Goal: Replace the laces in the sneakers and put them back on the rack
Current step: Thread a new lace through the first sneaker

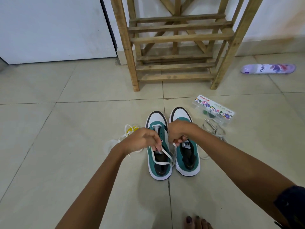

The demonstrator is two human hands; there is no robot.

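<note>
Left hand (142, 138) and right hand (179, 133) each pinching white lace (162, 153), grips above left sneaker (159, 162)

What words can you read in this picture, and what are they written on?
"Camel": on the clear plastic box beside the sneakers.
"Odo...": on the purple can lying on the floor; the rest is cut off.
Tongue label of the right sneaker: too blurred to read.
Small print on the box: too small.
</note>
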